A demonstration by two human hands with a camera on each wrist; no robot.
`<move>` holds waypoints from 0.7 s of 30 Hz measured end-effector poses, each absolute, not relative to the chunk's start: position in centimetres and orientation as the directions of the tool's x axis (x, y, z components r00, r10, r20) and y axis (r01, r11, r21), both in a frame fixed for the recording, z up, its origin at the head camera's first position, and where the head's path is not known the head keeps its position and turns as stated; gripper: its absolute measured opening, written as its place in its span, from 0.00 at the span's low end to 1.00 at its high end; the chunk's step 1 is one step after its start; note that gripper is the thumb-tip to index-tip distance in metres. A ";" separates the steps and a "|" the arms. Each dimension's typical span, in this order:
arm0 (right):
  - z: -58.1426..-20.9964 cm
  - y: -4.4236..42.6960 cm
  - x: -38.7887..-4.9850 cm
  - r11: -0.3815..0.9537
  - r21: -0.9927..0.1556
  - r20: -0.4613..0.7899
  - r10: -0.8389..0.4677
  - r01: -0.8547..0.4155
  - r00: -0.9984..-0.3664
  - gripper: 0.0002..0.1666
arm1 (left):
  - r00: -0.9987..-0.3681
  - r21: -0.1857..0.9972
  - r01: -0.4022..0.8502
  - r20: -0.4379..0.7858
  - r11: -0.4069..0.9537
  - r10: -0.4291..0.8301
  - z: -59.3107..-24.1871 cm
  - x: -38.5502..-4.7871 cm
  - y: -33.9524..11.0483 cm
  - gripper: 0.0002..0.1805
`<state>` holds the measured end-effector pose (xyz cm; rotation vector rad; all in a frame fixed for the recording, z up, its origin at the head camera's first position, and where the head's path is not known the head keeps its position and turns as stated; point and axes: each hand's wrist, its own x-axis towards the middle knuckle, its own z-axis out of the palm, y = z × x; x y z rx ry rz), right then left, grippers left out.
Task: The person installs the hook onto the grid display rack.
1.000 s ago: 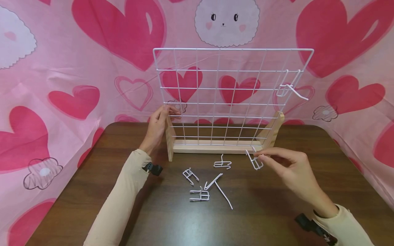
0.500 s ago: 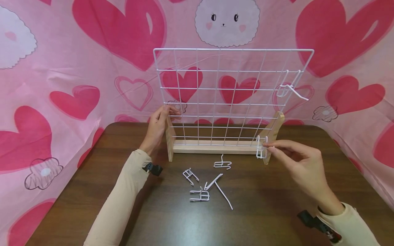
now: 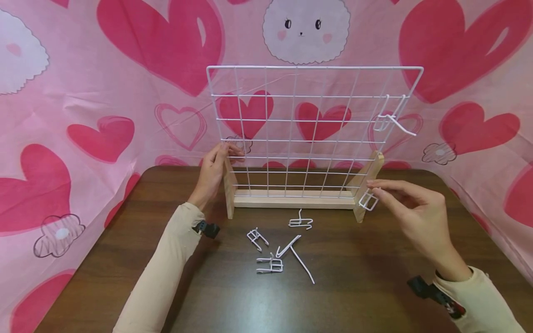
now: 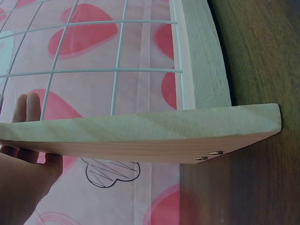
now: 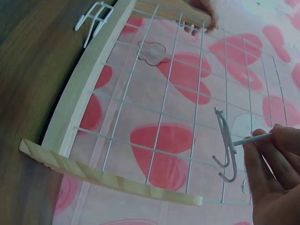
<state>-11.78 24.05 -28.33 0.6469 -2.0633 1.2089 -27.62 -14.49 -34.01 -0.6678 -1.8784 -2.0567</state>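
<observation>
In the head view, a white wire grid panel (image 3: pixel 315 67) stands upright in a wooden base (image 3: pixel 291 202). My left hand (image 3: pixel 209 178) grips the left wooden side piece (image 3: pixel 230 199); the left wrist view shows fingers (image 4: pixel 33 107) on both sides of that wood. At the right side, my right hand (image 3: pixel 420 217) pinches a white wire hook (image 5: pixel 227 145) by its straight prong. The hook's two bent ends face the grid in the right wrist view, and it hangs apart from the panel. Another hook (image 3: pixel 391 116) hangs at the panel's upper right.
Several loose white hooks lie on the brown table (image 3: pixel 233 296) before the base: one nearest it (image 3: pixel 300 223), one at left (image 3: pixel 257 238), one nearer me (image 3: pixel 275 265) and a long-pronged one (image 3: pixel 303 263). A pink heart-patterned cloth (image 3: pixel 175 41) hangs behind.
My right hand has moved right and slightly up with its hook, from before the base to beside the right wooden side, and the hook has turned. The left hand stays put.
</observation>
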 end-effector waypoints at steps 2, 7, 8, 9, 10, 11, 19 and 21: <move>-28.6 24.4 -12.1 0.464 -0.563 0.735 -0.098 -0.685 -0.671 0.17 | -0.855 0.860 0.496 0.508 -0.118 0.103 -34.0 -27.6 -14.5 0.24; -30.0 25.6 -13.0 0.490 -0.564 0.717 -0.110 -0.665 -0.689 0.18 | -0.856 0.860 0.498 0.508 -0.111 0.099 -34.1 -27.7 -14.4 0.24; -30.3 25.8 -13.2 0.491 -0.565 0.715 -0.109 -0.663 -0.690 0.18 | -0.857 0.861 0.496 0.506 -0.109 0.098 -34.1 -27.7 -14.4 0.24; -30.5 25.9 -13.3 0.492 -0.566 0.714 -0.108 -0.661 -0.692 0.18 | -0.857 0.862 0.496 0.505 -0.104 0.098 -34.0 -27.6 -14.4 0.24; -30.4 25.9 -13.3 0.493 -0.566 0.715 -0.106 -0.661 -0.692 0.17 | -0.858 0.863 0.495 0.504 -0.101 0.097 -34.0 -27.6 -14.4 0.24; -30.2 25.7 -13.2 0.490 -0.567 0.716 -0.105 -0.662 -0.690 0.17 | -0.859 0.864 0.494 0.502 -0.100 0.098 -34.0 -27.6 -14.4 0.24; -28.1 24.2 -12.3 0.478 -0.553 0.745 -0.084 -0.683 -0.662 0.15 | -0.858 0.861 0.494 0.505 -0.117 0.094 -33.9 -27.5 -14.4 0.23; -28.1 24.3 -12.4 0.474 -0.553 0.752 -0.070 -0.685 -0.656 0.15 | -0.856 0.860 0.495 0.507 -0.123 0.097 -33.9 -27.4 -14.4 0.23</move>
